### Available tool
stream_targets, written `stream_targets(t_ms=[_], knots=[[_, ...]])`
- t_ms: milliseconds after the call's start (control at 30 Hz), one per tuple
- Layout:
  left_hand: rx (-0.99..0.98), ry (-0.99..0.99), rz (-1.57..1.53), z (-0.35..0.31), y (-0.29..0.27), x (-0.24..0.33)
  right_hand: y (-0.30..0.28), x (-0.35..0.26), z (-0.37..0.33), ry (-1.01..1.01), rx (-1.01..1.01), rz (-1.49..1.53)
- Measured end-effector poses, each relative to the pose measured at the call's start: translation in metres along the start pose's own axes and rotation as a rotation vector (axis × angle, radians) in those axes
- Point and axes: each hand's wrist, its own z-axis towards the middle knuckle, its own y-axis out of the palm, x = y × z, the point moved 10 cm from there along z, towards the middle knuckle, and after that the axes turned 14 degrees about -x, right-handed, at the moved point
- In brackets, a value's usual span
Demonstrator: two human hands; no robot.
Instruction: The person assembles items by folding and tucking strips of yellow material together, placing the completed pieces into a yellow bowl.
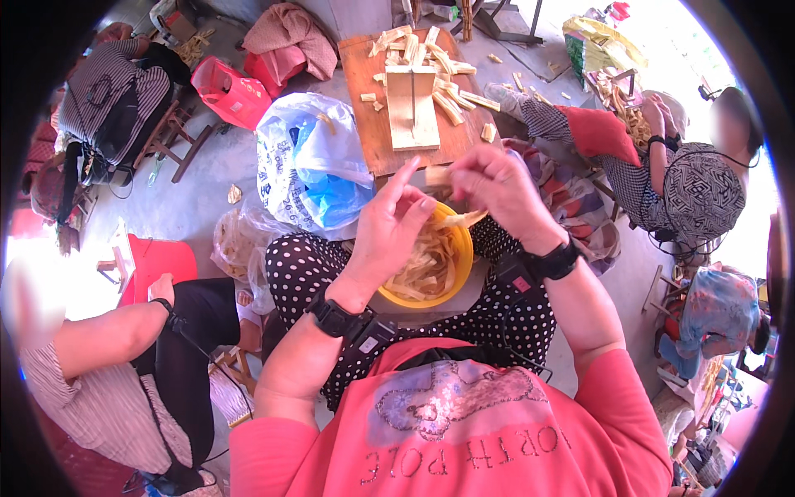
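Over a yellow tub [464, 269] between my knees, both my hands are raised. The tub holds a heap of thin, pale yellow peeled strips [421, 269]. My left hand [396, 217] hovers above the tub's left rim with fingers apart, nothing visible in it. On the other side, my right hand [503, 192] is closed, its fingertips pinched on a pale fibrous strip [464, 219] that hangs at the tub's far rim. Just beyond the hands stands a wooden board [364, 124] carrying a block fixture [411, 112] with a dark slit, among several pale cut pieces [451, 87].
A white and blue plastic bag [302, 166] lies left of the board. Behind it are a pink bag [228, 93] and a draped cloth [290, 41]. Co-workers sit close on both sides, one [124, 364] at near left, another [696, 182] at right beside a full sack [600, 50].
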Motion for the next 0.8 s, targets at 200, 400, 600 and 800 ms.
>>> stream_targets(t_ms=[200, 400, 600, 800], knots=[[0.063, 0.211, 0.004, -0.05, -0.025, 0.114, 0.064, -0.036, -0.058, 0.101, -0.241, 0.01], [0.036, 0.389, -0.075, -0.123, -0.061, 0.224, 0.08, -0.158, -0.112, -0.077, -0.286, -0.126], [-0.049, 0.61, 0.319, -0.193, -0.099, 0.374, 0.141, -0.303, -0.138, -0.238, -0.276, -0.435], [-0.461, 0.091, 0.375, -0.163, -0.081, 0.306, 0.169, -0.229, -0.108, -0.129, -0.328, -0.579]])
